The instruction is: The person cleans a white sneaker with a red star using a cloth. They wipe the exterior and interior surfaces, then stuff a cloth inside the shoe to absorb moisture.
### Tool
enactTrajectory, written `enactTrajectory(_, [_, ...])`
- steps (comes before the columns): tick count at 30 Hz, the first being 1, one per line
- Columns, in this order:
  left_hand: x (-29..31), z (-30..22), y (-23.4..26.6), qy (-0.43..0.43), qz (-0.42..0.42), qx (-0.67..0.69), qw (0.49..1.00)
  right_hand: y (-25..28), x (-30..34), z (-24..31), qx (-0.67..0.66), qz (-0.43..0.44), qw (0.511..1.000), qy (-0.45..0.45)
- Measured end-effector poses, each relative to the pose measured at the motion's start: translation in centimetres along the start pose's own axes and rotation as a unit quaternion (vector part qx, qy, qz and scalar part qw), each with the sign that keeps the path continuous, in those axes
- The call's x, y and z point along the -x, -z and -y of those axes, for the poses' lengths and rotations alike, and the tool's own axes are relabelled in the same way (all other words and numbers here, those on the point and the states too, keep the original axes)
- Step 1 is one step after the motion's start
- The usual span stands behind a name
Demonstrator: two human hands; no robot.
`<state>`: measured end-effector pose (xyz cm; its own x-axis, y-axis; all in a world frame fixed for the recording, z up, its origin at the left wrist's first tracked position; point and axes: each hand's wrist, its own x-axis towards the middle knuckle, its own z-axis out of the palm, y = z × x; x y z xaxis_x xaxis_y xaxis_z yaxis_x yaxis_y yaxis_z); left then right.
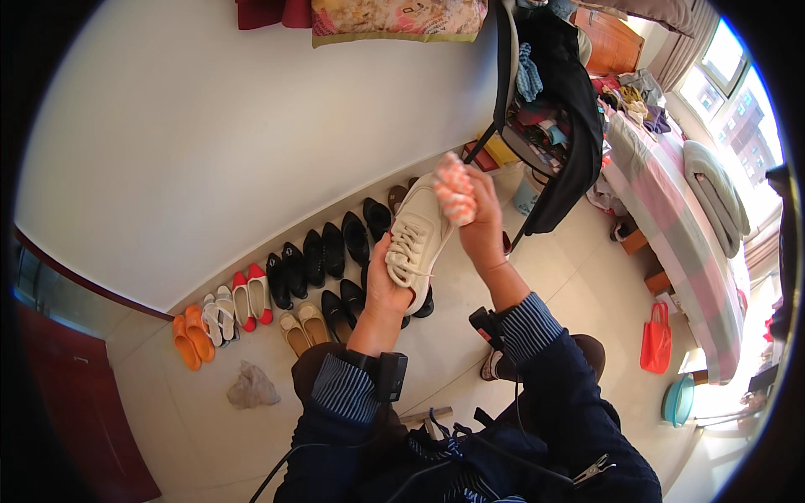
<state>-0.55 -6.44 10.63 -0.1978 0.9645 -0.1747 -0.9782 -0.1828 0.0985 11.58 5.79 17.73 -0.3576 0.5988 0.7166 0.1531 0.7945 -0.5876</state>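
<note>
Cream lace-up shoe [429, 228]: held up in the air above the floor, toe pointing up and away, laces tied and facing the person. Looks light; upper probably soft and a little yielding, sole likely stiffer. Not fragile, I'd judge, and not very slippery. Best hold: around the heel and the side of the sole, leaving the toe free (loose laces make a poor handle).

Left hand [384, 281] wrapped around the shoe's side near the heel, thumb up along the edge; its far fingers are hidden. Right hand [482, 208] closed around a bunched cloth [454, 189], orange-pink and white, right beside the toe. Cloth blurred; cannot tell whether it touches. It looks soft and limp, best gathered in the palm.

Below, on the pale floor: black shoes [333, 250] in pairs along the wall, orange slip-ons [199, 334] at the left end, and a crumpled grey thing [253, 387] nearer the person. Farther right: a chair draped with a black garment [560, 184], then a bed [650, 189] with a red bag [656, 345] beside it.
</note>
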Motion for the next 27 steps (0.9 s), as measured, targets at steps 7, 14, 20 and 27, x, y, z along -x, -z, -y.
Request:
enactTrajectory(7, [-1.0, -0.1, 1.4, -0.045, -0.010, 0.014, 0.999, -1.1, 11.6, 3.8, -0.029, 0.076, 0.994, -0.075])
enactTrajectory(14, [-0.8, 0.6, 1.2, -0.023, -0.022, 0.028, 0.999, 0.1, 6.3, 0.7, -0.237, -0.005, 0.945, -0.224])
enactTrajectory(20, [-1.9, 0.6, 2.1, -0.044, -0.022, 0.055, 0.997, -1.7, 12.6, 3.6, -0.105, 0.054, 0.975, -0.191])
enactTrajectory(27, [-1.3, 1.1, 1.6, -0.057, 0.008, 0.049, 0.997, 0.8, 11.2, 2.1, -0.157, 0.034, 0.963, -0.218])
